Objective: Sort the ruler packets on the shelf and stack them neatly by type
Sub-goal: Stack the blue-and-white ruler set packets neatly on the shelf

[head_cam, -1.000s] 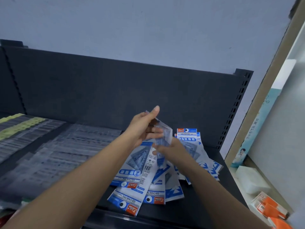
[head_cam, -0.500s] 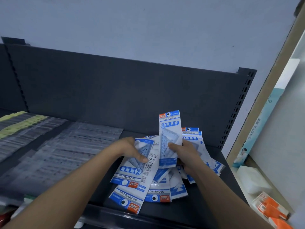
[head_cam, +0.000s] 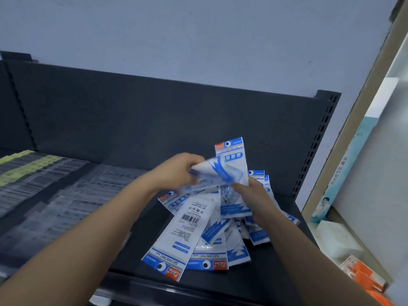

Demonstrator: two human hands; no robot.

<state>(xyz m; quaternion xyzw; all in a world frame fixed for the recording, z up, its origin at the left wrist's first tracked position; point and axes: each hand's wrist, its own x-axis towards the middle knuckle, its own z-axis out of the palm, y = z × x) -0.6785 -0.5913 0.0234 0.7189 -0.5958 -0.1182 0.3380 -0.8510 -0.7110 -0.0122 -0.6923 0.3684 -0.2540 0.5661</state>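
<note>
From the head view, two packets are off the dark shelf (head_cam: 269, 274). The left hand (head_cam: 176, 172) curls round one blurred packet (head_cam: 213, 171). At its 3 o'clock, the right hand (head_cam: 256, 197) pinches the lower part of one upright packet (head_cam: 233, 154). At 6 o'clock from both hands lies the fanned pile of packets (head_cam: 189, 235), at least six, too overlapped to count exactly. Clear rulers (head_cam: 55, 195) lie in rows at 9 o'clock.

- Pale blue-grey wall (head_cam: 198, 29) behind, plain, softly lit.
- Dark grey shelf (head_cam: 276, 272) with matching back panel (head_cam: 154, 118); slotted upright (head_cam: 320, 138) at right back corner.
- Tan wooden frame (head_cam: 353, 120) beyond right edge.
</note>
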